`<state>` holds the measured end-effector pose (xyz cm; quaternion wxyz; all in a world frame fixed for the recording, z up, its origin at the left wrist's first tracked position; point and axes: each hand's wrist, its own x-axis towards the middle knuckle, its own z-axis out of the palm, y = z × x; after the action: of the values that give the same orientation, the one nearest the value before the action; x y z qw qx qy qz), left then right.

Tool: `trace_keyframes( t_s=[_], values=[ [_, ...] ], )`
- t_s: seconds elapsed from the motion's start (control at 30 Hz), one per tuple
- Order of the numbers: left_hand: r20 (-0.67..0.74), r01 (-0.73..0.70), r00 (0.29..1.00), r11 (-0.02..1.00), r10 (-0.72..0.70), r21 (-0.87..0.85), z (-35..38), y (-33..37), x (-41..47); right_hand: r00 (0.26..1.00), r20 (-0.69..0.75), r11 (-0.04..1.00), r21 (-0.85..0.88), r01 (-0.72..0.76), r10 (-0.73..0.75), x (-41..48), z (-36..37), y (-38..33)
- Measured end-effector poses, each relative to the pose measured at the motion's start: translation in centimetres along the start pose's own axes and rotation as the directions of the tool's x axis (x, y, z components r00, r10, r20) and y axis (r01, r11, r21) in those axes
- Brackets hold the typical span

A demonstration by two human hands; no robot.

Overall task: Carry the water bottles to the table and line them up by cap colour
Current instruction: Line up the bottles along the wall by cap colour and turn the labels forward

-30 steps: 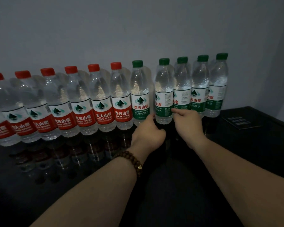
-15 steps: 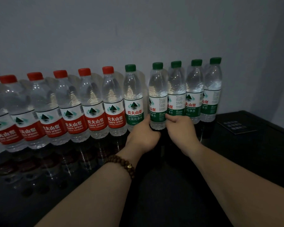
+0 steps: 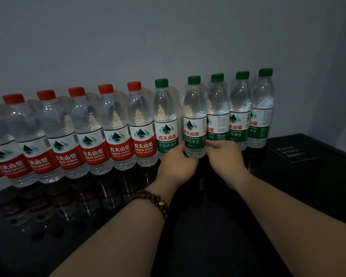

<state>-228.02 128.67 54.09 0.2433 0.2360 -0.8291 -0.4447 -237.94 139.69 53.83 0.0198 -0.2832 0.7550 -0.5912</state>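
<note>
A row of water bottles stands along the wall on a glossy black table. Several red-capped bottles fill the left part, several green-capped bottles the right. One green-capped bottle stands slightly forward of the row. My left hand grips its base from the left and my right hand grips it from the right. Another green-capped bottle stands just left of it, next to the last red one.
A grey wall rises directly behind the bottles. A small black card with pale text lies on the table at the right. A beaded bracelet circles my left wrist.
The held green-capped bottle has turned, so its label front now faces me. The view has shifted a little; both hands stay at the bottle's base.
</note>
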Motion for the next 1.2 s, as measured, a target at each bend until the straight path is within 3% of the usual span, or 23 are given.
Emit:
trace_keyframes(
  t_s=[0.13, 0.3, 0.53, 0.8, 1.0, 1.2],
  values=[
    [0.012, -0.012, 1.000, 1.000, 0.012, 0.020, 0.02, -0.27, 0.21, 0.999, 0.037, 0.999, 0.030, -0.032, 0.031, -0.07, 0.14, 0.09],
    [-0.049, -0.018, 0.999, 1.000, 0.018, -0.011, 0.02, -0.45, 0.24, 0.992, 0.123, 0.994, -0.110, -0.016, 0.029, 0.18, 0.01, 0.13],
    [-0.022, 0.010, 1.000, 1.000, -0.011, -0.029, 0.12, -0.01, -0.10, 1.000, 0.012, 0.998, 0.060, -0.028, 0.027, -0.06, 0.02, 0.30],
    [-0.082, 0.046, 0.995, 0.989, -0.057, -0.139, 0.04, -0.38, 0.28, 0.993, 0.097, 0.997, -0.054, -0.057, 0.062, 0.29, 0.18, 0.27],
    [-0.027, -0.004, 1.000, 0.997, 0.002, -0.078, 0.03, 0.13, -0.25, 0.990, 0.124, 0.994, -0.089, -0.062, 0.072, 0.70, 0.27, 0.70],
    [-0.080, -0.044, 0.996, 0.998, 0.041, -0.036, -0.02, -0.31, 0.15, 0.988, 0.144, 0.992, -0.124, -0.032, 0.050, 0.68, 0.18, 0.59]
  ],
)
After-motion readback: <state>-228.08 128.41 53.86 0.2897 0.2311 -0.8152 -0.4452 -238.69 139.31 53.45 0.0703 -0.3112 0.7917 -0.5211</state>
